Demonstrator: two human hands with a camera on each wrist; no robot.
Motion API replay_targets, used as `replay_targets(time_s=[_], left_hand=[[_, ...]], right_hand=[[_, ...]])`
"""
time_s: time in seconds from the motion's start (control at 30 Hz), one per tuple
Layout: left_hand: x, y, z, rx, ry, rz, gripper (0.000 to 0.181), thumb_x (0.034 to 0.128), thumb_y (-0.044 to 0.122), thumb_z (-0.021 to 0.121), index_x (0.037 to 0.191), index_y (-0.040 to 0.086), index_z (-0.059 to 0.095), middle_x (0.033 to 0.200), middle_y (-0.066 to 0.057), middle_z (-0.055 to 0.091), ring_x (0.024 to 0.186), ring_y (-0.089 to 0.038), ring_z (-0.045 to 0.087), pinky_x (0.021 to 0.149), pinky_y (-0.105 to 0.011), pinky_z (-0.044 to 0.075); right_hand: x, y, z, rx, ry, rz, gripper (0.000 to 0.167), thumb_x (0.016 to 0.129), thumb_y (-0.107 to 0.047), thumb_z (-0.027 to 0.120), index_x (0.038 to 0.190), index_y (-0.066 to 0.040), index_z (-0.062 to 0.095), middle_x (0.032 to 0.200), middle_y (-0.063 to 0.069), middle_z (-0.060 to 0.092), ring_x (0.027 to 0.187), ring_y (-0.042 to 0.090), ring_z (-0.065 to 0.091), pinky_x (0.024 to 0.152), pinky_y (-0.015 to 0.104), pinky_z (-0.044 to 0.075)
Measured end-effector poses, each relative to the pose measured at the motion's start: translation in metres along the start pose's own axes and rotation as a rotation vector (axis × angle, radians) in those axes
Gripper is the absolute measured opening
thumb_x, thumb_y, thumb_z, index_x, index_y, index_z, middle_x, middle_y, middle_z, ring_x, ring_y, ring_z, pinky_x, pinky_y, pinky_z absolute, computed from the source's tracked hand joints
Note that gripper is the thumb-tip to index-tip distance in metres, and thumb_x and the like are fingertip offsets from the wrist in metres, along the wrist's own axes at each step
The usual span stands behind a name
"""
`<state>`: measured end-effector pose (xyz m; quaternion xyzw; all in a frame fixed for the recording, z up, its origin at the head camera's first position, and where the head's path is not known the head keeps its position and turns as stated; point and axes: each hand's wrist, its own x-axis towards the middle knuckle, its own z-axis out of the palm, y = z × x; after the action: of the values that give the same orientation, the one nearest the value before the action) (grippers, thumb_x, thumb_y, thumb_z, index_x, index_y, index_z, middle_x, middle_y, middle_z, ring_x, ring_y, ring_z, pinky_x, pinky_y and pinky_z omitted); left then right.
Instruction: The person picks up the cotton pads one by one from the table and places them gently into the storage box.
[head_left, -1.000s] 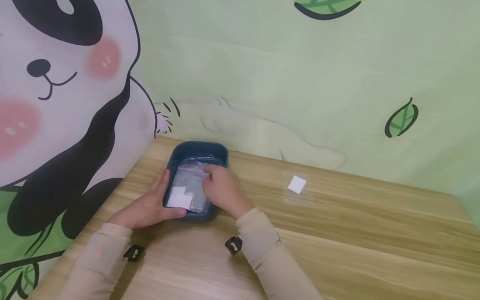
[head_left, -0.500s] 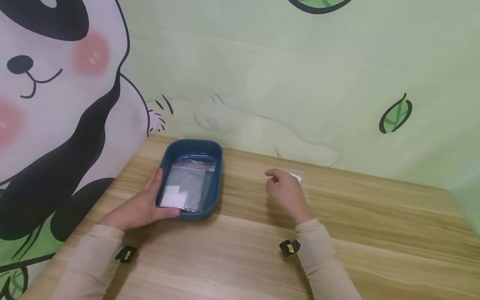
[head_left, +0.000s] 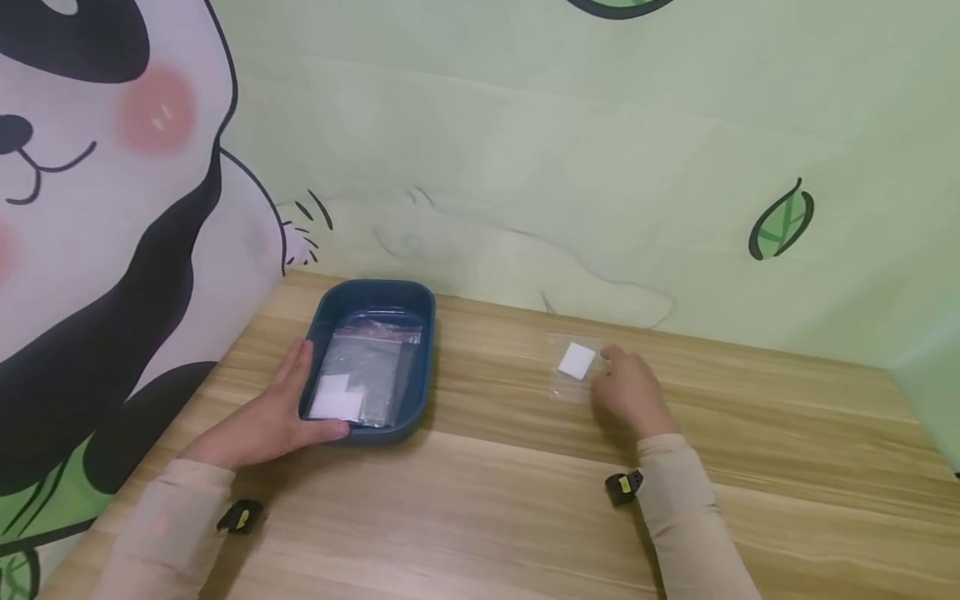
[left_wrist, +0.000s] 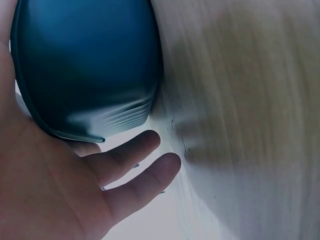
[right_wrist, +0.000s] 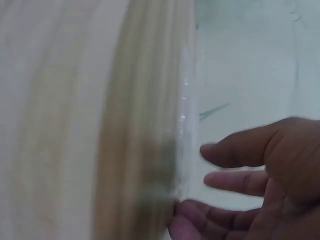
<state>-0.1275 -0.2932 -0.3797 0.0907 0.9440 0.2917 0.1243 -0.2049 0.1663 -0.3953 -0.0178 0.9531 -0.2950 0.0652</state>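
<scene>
The left hand (head_left: 262,421) lies along the left side of a dark blue plastic tray (head_left: 426,367), its thumb across the near rim and its fingers extended against the side wall. Clear plastic bags (head_left: 371,362) with white squares at their near end lie inside the tray. To the right, a flat clear bag (head_left: 562,390) with a white square (head_left: 577,361) rests on the table. The right hand (head_left: 630,390) is at that bag's right edge, bent fingers close to it. A gap separates its upper fingers in the right wrist view; whether a fingertip touches the bag, I cannot tell.
The wood-grain table (head_left: 487,517) meets a pale green printed wall (head_left: 487,150) at its back edge. A large panda print (head_left: 247,217) covers the left side. Black wrist cameras (head_left: 622,488) are strapped to both wrists.
The right hand has left the tray and moved right, passing over the single bag to its right edge. The left hand stays at the tray. The head view has shifted slightly right.
</scene>
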Motion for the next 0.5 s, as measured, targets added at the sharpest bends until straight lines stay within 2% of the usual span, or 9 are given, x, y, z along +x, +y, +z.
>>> replay_targets(time_s=[0.13,0.2,0.33,0.5], left_hand=[[-0.0003,-0.0012,-0.0001,-0.002,0.007,0.016,0.132,0.0830,0.062,0.075,0.158,0.000,-0.014,0.164,-0.023,-0.018,0.147,-0.053,0.005,0.112,-0.068,0.019],[0.0000,-0.0012,0.0000,-0.004,0.010,0.023,0.131,0.0831,0.061,0.075,0.158,0.000,-0.014,0.164,-0.023,-0.018,0.147,-0.052,0.005,0.112,-0.068,0.018],[0.0009,-0.0006,0.0005,-0.014,0.008,0.031,0.131,0.0829,0.060,0.076,0.158,0.002,-0.014,0.164,-0.023,-0.017,0.147,-0.052,0.004,0.112,-0.069,0.018],[0.0019,0.0013,0.0024,-0.022,0.007,0.047,0.131,0.0831,0.058,0.077,0.158,0.002,-0.014,0.164,-0.024,-0.017,0.147,-0.053,0.004,0.111,-0.069,0.018]], right_hand=[[-0.0014,-0.0015,0.0030,-0.087,-0.022,0.021,0.058,0.093,-0.002,0.051,0.146,0.016,0.035,0.142,0.039,0.043,0.133,0.055,0.038,0.109,0.062,0.033],[-0.0021,-0.0020,0.0037,-0.111,-0.032,0.030,0.060,0.092,0.000,0.051,0.147,0.016,0.033,0.142,0.040,0.043,0.132,0.055,0.039,0.109,0.062,0.033],[-0.0032,-0.0029,0.0047,-0.124,-0.032,0.011,0.057,0.090,0.005,0.051,0.144,0.016,0.037,0.134,0.039,0.051,0.122,0.055,0.050,0.103,0.061,0.040],[0.0001,0.0024,0.0068,-0.094,-0.011,-0.035,0.042,0.086,0.008,0.054,0.128,0.011,0.052,0.113,0.031,0.064,0.101,0.046,0.062,0.091,0.058,0.049]])
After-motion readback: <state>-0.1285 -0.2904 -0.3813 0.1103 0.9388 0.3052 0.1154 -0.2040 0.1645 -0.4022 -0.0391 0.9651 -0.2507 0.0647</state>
